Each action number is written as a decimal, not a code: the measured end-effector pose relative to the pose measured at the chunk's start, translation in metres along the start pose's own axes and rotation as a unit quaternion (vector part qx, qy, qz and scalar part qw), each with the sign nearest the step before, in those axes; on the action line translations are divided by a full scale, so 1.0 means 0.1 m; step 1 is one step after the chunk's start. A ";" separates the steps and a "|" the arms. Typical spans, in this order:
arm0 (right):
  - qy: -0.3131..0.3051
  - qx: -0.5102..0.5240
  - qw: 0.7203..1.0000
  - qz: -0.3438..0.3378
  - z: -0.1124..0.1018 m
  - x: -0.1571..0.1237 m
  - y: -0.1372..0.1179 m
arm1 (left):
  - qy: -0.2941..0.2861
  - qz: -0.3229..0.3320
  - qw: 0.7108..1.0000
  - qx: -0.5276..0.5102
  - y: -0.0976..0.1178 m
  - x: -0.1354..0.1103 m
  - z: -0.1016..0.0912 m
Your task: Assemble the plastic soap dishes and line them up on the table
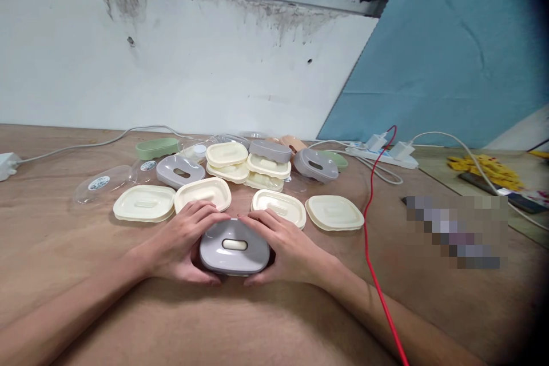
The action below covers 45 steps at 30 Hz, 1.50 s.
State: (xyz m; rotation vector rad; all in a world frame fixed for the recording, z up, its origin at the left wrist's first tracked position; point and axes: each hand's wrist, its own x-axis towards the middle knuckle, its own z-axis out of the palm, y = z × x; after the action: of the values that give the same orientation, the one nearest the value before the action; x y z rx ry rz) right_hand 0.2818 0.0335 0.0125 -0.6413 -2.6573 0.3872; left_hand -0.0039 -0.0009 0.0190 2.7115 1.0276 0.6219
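A grey rounded plastic box [234, 247] with an oval slot in its top rests on the wooden table [266, 326] right in front of me. My left hand [184, 246] wraps its left side, fingers curled over the far edge and thumb at the near edge. My right hand [285, 247] grips the right side the same way. Fingertips of both hands nearly meet behind the box. Just beyond lie cream lids [202, 193], [278, 206].
More cream lids [144, 203], [334, 213], grey boxes [180, 170], [315, 164], a green box [156, 148] and clear lids [103, 182] crowd the table's middle. A red cable [372, 251] runs down the right. A power strip with chargers [381, 151] and yellow pieces [489, 170] lie far right.
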 end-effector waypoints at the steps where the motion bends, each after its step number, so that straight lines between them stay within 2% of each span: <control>1: -0.009 -0.009 1.000 0.009 0.00 0.00 -0.02 | 0.000 0.005 1.000 0.001 0.00 0.00 0.00; 6: -0.048 -0.042 0.998 0.024 0.00 -0.01 -0.06 | 0.004 0.042 0.999 0.026 -0.06 -0.01 -0.04; 9: -0.046 -0.055 0.997 0.019 -0.02 -0.01 -0.03 | 0.066 0.048 0.993 0.088 -0.21 -0.08 -0.22; 10: -0.040 -0.060 0.997 0.019 -0.03 -0.01 -0.02 | 0.100 0.022 0.987 0.124 -0.29 -0.12 -0.32; 12: -0.030 -0.072 0.997 0.023 -0.06 -0.02 0.00 | 0.149 -0.082 0.964 0.206 -0.54 -0.25 -0.56; 14: -0.022 -0.081 0.996 0.025 -0.08 -0.03 0.01 | 0.138 -0.220 0.928 0.269 -0.86 -0.46 -0.81; 16: -0.018 -0.083 0.996 0.022 -0.09 -0.04 0.02 | 0.146 -0.314 0.898 0.272 -1.21 -0.74 -1.00; 17: -0.017 -0.082 0.996 0.021 -0.09 -0.04 0.03 | 0.155 -0.338 0.889 0.267 -1.37 -0.88 -1.06; 19: -0.016 -0.077 0.997 0.022 -0.08 -0.05 0.05 | 0.141 -0.344 0.898 0.236 -1.62 -1.13 -1.13; 22: -0.011 -0.067 0.997 0.034 -0.07 -0.04 0.09 | 0.138 -0.282 0.928 0.201 -1.75 -1.33 -1.16; 24: -0.006 -0.059 0.998 0.032 -0.08 -0.04 0.11 | 0.147 -0.260 0.934 0.198 -1.68 -1.32 -1.19; 25: -0.005 -0.054 0.998 0.028 -0.09 -0.03 0.11 | 0.152 -0.281 0.926 0.203 -1.62 -1.28 -1.20; 28: -0.003 -0.041 0.999 0.015 -0.10 -0.01 0.11 | 0.216 -0.394 0.866 0.220 -1.37 -1.04 -1.22; 29: -0.003 -0.040 0.999 0.013 -0.10 0.00 0.10 | 0.251 -0.410 0.849 0.220 -1.27 -0.94 -1.20; 30: -0.002 -0.042 0.999 0.009 -0.10 0.00 0.09 | 0.280 -0.392 0.850 0.211 -1.17 -0.83 -1.15; 32: 0.004 -0.053 0.999 -0.003 -0.07 0.01 0.06 | 0.297 -0.287 0.892 0.181 -0.94 -0.60 -0.99; 34: 0.019 -0.065 0.997 -0.020 -0.05 0.02 0.04 | 0.281 -0.142 0.937 0.153 -0.66 -0.39 -0.75; 35: 0.031 -0.067 0.997 -0.026 -0.05 0.02 0.03 | 0.251 -0.100 0.952 0.141 -0.50 -0.28 -0.62; 36: 0.047 -0.066 0.996 -0.030 -0.04 0.01 0.03 | 0.221 -0.066 0.965 0.125 -0.34 -0.19 -0.49; 38: 0.088 -0.053 0.994 -0.034 -0.06 0.01 0.04 | 0.224 0.011 0.971 0.088 -0.03 -0.04 -0.25; 41: 0.138 -0.038 0.989 -0.044 -0.09 0.00 0.06 | 0.184 0.052 0.981 0.035 0.29 0.08 0.01; 45: 0.107 -0.022 0.991 -0.077 -0.06 0.00 0.05 | 0.162 -0.015 0.985 -0.056 0.36 0.08 0.14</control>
State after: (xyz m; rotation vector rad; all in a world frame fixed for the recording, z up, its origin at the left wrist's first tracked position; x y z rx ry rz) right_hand 0.2863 0.0384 0.0158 -0.4583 -2.4938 0.2050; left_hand 0.0285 -0.0225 0.0200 2.5448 1.0608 1.1083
